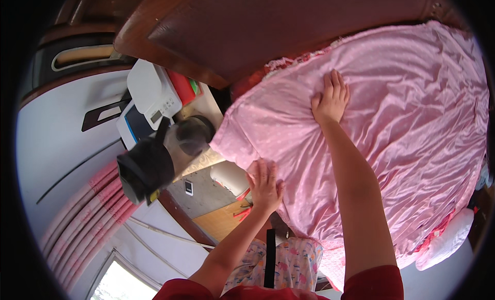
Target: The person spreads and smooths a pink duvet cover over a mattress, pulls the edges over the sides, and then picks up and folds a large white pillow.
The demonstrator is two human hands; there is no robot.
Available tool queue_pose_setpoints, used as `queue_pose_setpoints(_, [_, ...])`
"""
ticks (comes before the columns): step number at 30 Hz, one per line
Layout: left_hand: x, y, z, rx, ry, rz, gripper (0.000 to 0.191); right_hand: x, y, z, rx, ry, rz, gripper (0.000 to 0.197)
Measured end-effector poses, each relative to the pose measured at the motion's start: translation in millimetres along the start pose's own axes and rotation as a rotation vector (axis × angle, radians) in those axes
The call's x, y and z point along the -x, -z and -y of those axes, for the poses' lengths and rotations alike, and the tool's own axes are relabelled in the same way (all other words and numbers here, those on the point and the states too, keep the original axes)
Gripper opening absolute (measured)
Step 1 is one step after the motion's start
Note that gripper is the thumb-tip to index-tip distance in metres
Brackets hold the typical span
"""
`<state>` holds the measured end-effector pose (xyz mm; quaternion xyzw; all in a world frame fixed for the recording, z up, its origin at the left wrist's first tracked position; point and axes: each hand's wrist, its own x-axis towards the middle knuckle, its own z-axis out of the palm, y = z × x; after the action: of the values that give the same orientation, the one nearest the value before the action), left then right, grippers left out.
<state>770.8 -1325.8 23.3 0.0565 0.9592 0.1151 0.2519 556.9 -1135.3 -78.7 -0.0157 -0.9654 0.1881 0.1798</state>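
A pink, dotted bed sheet (371,126) spreads over the bed, with many wrinkles fanning out across its middle and right part. Near its lower left edge my left hand (266,190) lies with the fingers apart, palm down on the cloth. Farther up, my right hand (331,99) presses flat on the sheet, its fingers a little spread and creases running from it. Neither hand grips the cloth. Along the headboard, a strip of red patterned fabric (282,64) shows from under the sheet's upper edge.
The brown headboard (270,29) borders the bed. At left stand a white kitchen scale (154,95) and a blurred clear container with a black top (147,170) on a small table. A phone-like device (188,187), a white bin (228,178) and a white pillow (448,238) lie around.
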Motion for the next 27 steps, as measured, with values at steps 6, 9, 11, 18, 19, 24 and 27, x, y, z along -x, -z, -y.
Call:
queue_pose_setpoints(6, [50,-51,24,0.770,0.480,-0.280,0.041,-6,13,-3,-0.077,-0.009,-0.124,0.046])
queue_pose_setpoints(9, [62,-76,26,0.756,0.433,-0.277,0.028,21,32,-6,-0.149,-0.027,-0.090,0.040])
queue_pose_setpoints(11, [70,-86,17,0.834,0.398,-0.233,0.022,90,53,12,-0.289,-0.099,-0.076,0.040])
queue_pose_setpoints(18, [106,-114,-19,1.310,0.596,-0.028,0.024,394,233,60,-0.437,-0.367,0.292,0.039])
queue_pose_setpoints(19, [110,-116,-23,1.301,0.577,-0.003,0.024,427,253,59,-0.430,-0.432,0.265,0.038])
queue_pose_setpoints(24, [130,-123,-45,1.216,0.476,0.234,0.035,551,320,47,-0.108,-1.015,0.081,0.029])
queue_pose_setpoints(27, [147,-119,-58,1.345,0.523,0.385,0.046,562,335,17,0.275,-0.989,-0.054,0.046])
